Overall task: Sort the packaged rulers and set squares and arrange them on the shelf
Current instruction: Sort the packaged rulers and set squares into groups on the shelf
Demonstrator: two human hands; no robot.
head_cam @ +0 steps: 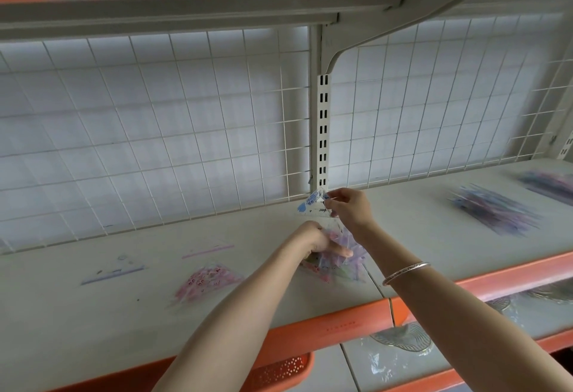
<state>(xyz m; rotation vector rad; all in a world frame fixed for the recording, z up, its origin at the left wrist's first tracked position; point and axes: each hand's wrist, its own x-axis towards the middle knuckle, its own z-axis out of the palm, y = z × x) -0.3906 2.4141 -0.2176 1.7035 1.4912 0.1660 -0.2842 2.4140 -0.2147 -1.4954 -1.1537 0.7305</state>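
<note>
Over the shelf (93,323), a likely light, slippery set square (311,204) is edge-pinched by the right hand (348,207), a bundle (338,267) gripped in the left hand (319,241).

head-worn view, facing forward and down, close over shelf (217,314)

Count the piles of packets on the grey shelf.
4: a pink pile at left, a mixed pile under the left hand, a purple pile at right, a cut-off pile far right; more may be hidden.
</note>
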